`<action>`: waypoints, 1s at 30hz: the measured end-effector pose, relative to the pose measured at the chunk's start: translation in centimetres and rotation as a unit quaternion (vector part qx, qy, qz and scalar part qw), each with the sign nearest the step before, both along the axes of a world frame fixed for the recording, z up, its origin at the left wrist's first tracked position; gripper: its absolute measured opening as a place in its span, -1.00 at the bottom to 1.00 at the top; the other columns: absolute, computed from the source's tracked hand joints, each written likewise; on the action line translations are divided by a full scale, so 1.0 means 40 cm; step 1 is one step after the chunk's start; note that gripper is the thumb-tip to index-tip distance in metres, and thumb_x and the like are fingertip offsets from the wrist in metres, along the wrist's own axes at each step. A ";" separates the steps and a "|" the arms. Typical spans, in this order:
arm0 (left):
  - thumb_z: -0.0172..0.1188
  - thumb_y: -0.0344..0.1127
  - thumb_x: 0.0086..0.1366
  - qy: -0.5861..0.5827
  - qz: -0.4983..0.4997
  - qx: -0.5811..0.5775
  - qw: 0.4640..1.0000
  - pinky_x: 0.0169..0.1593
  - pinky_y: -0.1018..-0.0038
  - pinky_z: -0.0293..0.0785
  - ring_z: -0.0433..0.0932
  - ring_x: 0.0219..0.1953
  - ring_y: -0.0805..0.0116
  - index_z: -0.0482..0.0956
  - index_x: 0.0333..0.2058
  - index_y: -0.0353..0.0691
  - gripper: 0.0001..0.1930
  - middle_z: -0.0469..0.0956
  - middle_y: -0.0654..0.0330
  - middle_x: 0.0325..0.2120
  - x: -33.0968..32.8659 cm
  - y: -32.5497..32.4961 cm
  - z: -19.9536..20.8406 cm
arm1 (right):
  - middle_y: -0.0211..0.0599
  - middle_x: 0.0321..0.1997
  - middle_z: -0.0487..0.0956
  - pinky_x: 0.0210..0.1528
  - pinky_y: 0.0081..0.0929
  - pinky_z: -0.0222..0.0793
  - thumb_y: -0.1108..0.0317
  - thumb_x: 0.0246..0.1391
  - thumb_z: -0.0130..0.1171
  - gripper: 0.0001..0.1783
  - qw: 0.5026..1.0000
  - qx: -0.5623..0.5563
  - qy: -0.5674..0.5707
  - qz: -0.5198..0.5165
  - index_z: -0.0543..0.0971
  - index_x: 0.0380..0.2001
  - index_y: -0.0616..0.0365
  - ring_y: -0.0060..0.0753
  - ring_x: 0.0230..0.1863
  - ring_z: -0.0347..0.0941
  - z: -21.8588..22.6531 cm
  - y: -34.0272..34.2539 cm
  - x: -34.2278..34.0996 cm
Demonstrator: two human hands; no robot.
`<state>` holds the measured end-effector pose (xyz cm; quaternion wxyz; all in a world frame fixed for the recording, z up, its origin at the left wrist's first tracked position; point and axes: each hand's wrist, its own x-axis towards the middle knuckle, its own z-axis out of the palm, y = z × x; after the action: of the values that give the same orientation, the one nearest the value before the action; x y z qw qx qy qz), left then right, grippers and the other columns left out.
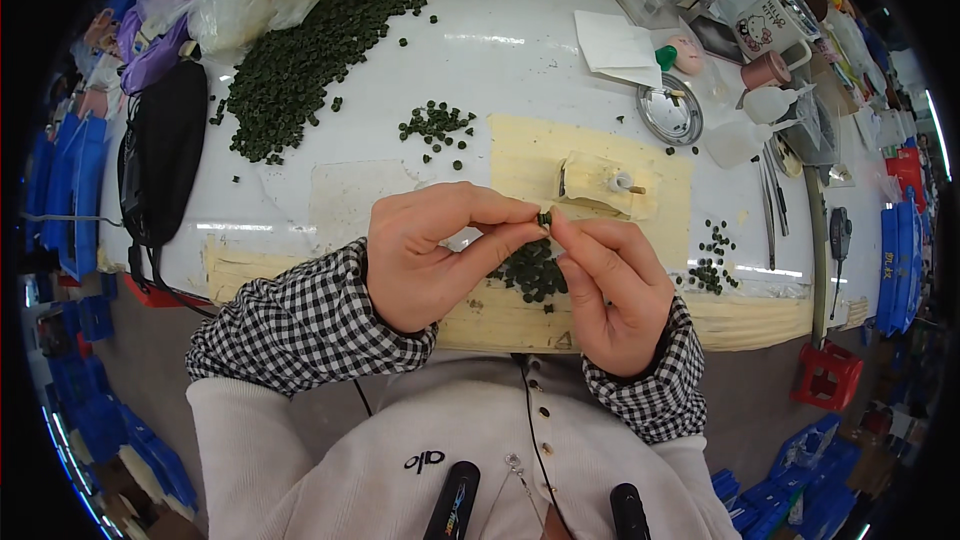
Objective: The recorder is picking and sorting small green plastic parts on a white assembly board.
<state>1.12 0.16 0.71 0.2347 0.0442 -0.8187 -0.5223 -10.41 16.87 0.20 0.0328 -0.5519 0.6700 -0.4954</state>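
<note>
Over the near edge of the table, my left hand (425, 250) and my right hand (622, 285) meet fingertip to fingertip. Between them they pinch a small dark green round part (545, 219); its finer details are too small to make out. Both hands are closed, thumb against forefinger. Just below the fingertips lies a little pile of the same green parts (536, 272), partly hidden by my fingers. Beyond my right hand, a cream-wrapped block (585, 183) with a small white piece and a brown tip stands on yellowish paper (520, 145).
A large heap of green parts (310, 50) spreads at the far left, with smaller groups (435, 125) mid-table and at right (712, 265). Right of centre are a round metal dish (670, 115), tweezers (768, 210), squeeze bottles (735, 143) and a mug (770, 25). A black pouch (165, 155) lies left.
</note>
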 end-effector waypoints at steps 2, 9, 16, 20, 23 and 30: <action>0.29 -0.57 0.13 0.005 0.008 0.015 1.000 -0.22 0.56 0.54 0.65 -0.33 0.38 0.61 -0.25 -0.38 -0.82 0.65 0.05 -0.39 0.000 0.002 -0.005 | -0.16 -0.22 0.53 -0.33 -0.58 0.43 0.66 0.00 0.18 -0.56 1.000 0.000 0.008 0.001 0.54 0.01 0.30 -0.32 -0.34 0.49 -0.001 0.000 -0.001; 0.25 -0.62 0.15 -0.011 -0.013 0.039 0.999 -0.17 0.54 0.53 0.63 -0.29 0.38 0.59 -0.22 -0.39 -0.81 0.64 0.05 -0.35 0.000 0.001 0.001 | -0.16 -0.24 0.53 -0.34 -0.56 0.43 0.67 -0.02 0.18 -0.55 1.000 -0.009 0.006 0.000 0.54 0.01 0.30 -0.31 -0.36 0.49 -0.002 -0.002 0.001; 0.24 -0.62 0.16 -0.010 -0.018 0.049 0.999 -0.16 0.54 0.52 0.63 -0.29 0.38 0.59 -0.22 -0.39 -0.81 0.64 0.06 -0.35 -0.002 0.000 -0.001 | -0.16 -0.25 0.52 -0.35 -0.55 0.43 0.67 -0.03 0.19 -0.55 1.000 -0.005 0.004 -0.002 0.54 0.01 0.30 -0.32 -0.37 0.49 -0.001 -0.001 0.002; 0.27 -0.59 0.14 -0.022 -0.033 0.057 0.998 -0.21 0.56 0.51 0.61 -0.35 0.42 0.61 -0.26 -0.38 -0.84 0.64 0.07 -0.40 -0.010 -0.004 0.000 | -0.17 -0.25 0.52 -0.35 -0.56 0.44 0.65 -0.02 0.20 -0.57 1.000 -0.008 0.018 -0.016 0.55 0.00 0.29 -0.35 -0.37 0.49 -0.003 0.003 -0.002; 0.30 -0.54 0.12 -0.091 -0.090 0.026 0.991 -0.32 0.58 0.48 0.57 -0.43 0.47 0.63 -0.29 -0.35 -0.85 0.63 0.13 -0.45 -0.029 -0.044 0.005 | -0.19 -0.26 0.52 -0.34 -0.57 0.44 0.64 0.00 0.20 -0.59 0.998 -0.018 0.027 -0.047 0.56 -0.02 0.29 -0.37 -0.36 0.50 -0.008 0.015 -0.005; 0.32 -0.52 0.08 -0.174 -0.157 -0.042 0.971 -0.46 0.59 0.40 0.49 -0.52 0.50 0.64 -0.27 -0.30 -0.81 0.60 0.22 -0.48 -0.040 -0.093 0.011 | -0.20 -0.27 0.52 -0.33 -0.58 0.45 0.63 0.00 0.20 -0.62 0.998 -0.028 0.027 -0.057 0.57 -0.04 0.29 -0.40 -0.36 0.50 -0.013 0.023 -0.002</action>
<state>-0.49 -3.56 1.15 0.0049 -0.0048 -0.8651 -0.5016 -10.50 17.79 -0.32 -0.0289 -0.5268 0.6864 -0.5004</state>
